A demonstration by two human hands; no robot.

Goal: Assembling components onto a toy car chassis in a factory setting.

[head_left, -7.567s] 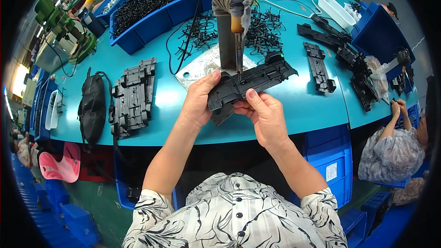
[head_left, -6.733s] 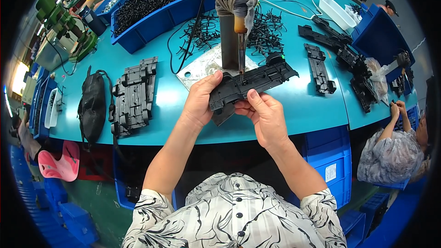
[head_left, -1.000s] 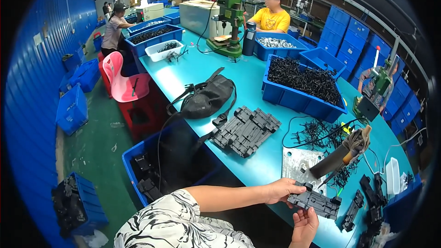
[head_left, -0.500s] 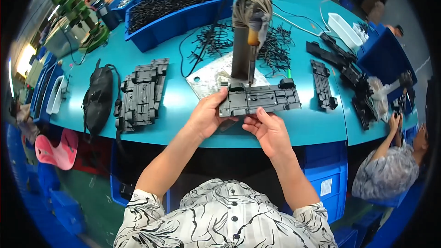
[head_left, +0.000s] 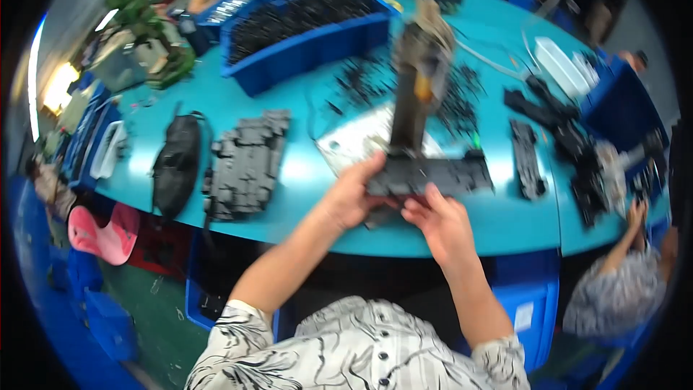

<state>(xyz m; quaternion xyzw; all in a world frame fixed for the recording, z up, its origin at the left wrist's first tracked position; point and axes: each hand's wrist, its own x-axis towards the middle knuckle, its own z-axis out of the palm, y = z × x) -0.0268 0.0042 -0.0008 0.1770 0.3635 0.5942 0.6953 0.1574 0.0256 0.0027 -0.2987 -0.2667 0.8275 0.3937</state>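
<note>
A long black moulded plastic part (head_left: 451, 175) is held level between my hands. My left hand (head_left: 354, 193) grips its left end, thumb on top and fingers beneath. Along its near edge, my right hand (head_left: 444, 222) has its thumb on the part and its fingers curled under. Right behind the part rises an upright stand (head_left: 408, 119) bearing a cloth- or cord-wrapped tool (head_left: 426, 43); motion blur hides whether its tip touches the part. Under the stand lies a pale metal plate (head_left: 345, 146).
Several similar black parts (head_left: 249, 166) lie left, beside a black bag-like bundle (head_left: 177, 166). A single black part (head_left: 527, 159) is at right. Behind are a blue bin (head_left: 310, 54) of small black pieces and loose black pieces (head_left: 361, 79). A co-worker (head_left: 613, 292) sits at right.
The whole view has shifted, so the scene sits further right and lower, and it is blurred. Both hands keep the same hold on the black part by the stand.
</note>
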